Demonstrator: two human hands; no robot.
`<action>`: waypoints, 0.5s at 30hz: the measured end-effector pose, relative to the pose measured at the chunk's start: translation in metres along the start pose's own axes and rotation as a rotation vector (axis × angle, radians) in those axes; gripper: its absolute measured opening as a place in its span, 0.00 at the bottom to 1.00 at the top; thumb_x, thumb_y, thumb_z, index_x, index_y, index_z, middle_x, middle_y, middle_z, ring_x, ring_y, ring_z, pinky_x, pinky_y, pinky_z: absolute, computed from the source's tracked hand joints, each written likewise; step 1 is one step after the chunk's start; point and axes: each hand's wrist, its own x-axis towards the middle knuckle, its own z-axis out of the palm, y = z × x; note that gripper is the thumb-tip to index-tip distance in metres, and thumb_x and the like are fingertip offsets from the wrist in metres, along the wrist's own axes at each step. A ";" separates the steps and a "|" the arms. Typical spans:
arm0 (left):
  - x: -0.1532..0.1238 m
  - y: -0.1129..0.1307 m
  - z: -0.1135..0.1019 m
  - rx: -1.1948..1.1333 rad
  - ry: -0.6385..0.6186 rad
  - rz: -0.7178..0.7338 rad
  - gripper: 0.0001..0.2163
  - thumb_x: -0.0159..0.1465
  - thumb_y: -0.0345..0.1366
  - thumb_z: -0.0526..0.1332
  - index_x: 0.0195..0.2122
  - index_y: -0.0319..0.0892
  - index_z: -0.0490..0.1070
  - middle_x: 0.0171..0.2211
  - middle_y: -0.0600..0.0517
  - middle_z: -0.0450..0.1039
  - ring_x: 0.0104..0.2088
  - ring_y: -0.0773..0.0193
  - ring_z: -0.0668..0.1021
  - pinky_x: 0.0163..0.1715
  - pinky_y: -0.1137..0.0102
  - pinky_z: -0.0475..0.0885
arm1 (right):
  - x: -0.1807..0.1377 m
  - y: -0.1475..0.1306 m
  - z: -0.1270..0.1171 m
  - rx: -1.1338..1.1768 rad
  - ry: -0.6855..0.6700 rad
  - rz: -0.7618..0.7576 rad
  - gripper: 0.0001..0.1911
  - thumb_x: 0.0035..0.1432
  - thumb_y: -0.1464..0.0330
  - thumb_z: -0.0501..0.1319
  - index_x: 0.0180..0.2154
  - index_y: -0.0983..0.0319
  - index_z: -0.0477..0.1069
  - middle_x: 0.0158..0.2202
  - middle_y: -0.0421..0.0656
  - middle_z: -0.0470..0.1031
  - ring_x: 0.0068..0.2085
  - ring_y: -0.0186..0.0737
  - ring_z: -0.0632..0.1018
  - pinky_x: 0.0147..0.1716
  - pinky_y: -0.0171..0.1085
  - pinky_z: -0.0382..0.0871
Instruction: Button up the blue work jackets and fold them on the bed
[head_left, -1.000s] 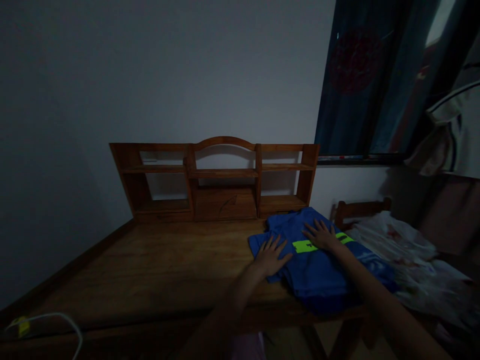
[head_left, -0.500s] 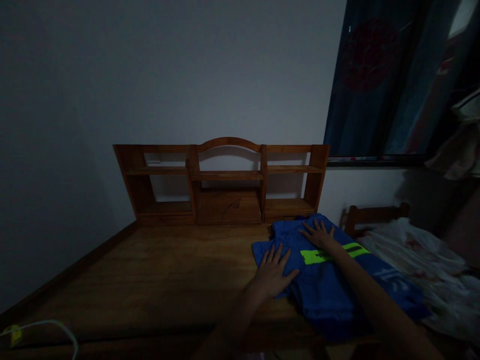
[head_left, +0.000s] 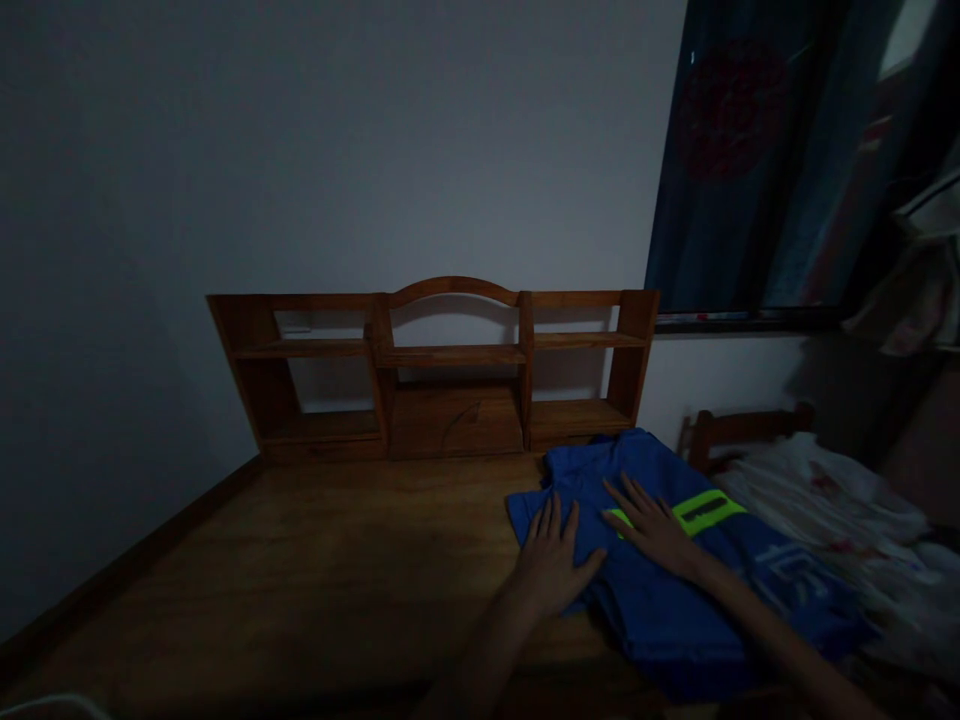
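A blue garment (head_left: 675, 610) with a bright yellow-green stripe and pale lettering lies folded at the right end of the wooden desk (head_left: 360, 560). My left hand (head_left: 553, 565) rests flat on its left edge, over a short sleeve-like flap, with the fingers spread. Across the stripe lies my right hand (head_left: 652, 525), palm down and fingers apart, partly hiding the stripe's left end. Neither hand grasps the cloth. The garment's near edge droops by the desk's front edge, where it is dark.
A wooden shelf unit (head_left: 450, 355) stands at the back of the desk against the wall. To the right, a wooden chair (head_left: 750, 430) is beside a whitish plastic-like heap (head_left: 832, 500). A dark window (head_left: 750, 150) is above. A pale cord (head_left: 60, 703) shows at bottom left.
My right hand has slid toward me over the garment, from above the stripe onto it, uncovering more lettering. My left hand stays nearly in place. The view has shifted slightly.
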 end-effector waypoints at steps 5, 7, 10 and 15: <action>0.000 -0.002 0.005 -0.008 0.002 -0.020 0.40 0.60 0.61 0.38 0.66 0.36 0.34 0.65 0.42 0.31 0.64 0.52 0.39 0.62 0.55 0.43 | -0.085 -0.030 -0.021 0.004 -0.003 -0.061 0.30 0.62 0.53 0.43 0.63 0.44 0.37 0.65 0.34 0.37 0.65 0.47 0.45 0.61 0.54 0.43; -0.001 -0.002 0.005 -0.015 -0.009 -0.022 0.42 0.60 0.62 0.38 0.65 0.34 0.35 0.65 0.41 0.33 0.64 0.50 0.40 0.62 0.55 0.43 | -0.106 -0.036 -0.024 -0.008 -0.012 -0.043 0.30 0.62 0.54 0.43 0.63 0.43 0.35 0.65 0.33 0.36 0.64 0.47 0.45 0.61 0.56 0.43; -0.011 -0.002 0.000 -0.010 -0.031 -0.046 0.43 0.59 0.62 0.39 0.65 0.30 0.41 0.64 0.38 0.38 0.64 0.47 0.44 0.62 0.54 0.44 | -0.127 -0.041 -0.019 -0.020 -0.004 -0.006 0.31 0.61 0.54 0.44 0.63 0.42 0.35 0.65 0.32 0.36 0.64 0.48 0.45 0.60 0.58 0.42; -0.060 0.006 -0.023 -0.010 0.014 -0.100 0.33 0.62 0.53 0.43 0.60 0.33 0.57 0.62 0.39 0.48 0.63 0.46 0.49 0.62 0.48 0.39 | -0.141 -0.042 -0.019 0.045 0.020 0.055 0.29 0.59 0.54 0.47 0.62 0.39 0.42 0.63 0.30 0.43 0.64 0.50 0.48 0.60 0.61 0.41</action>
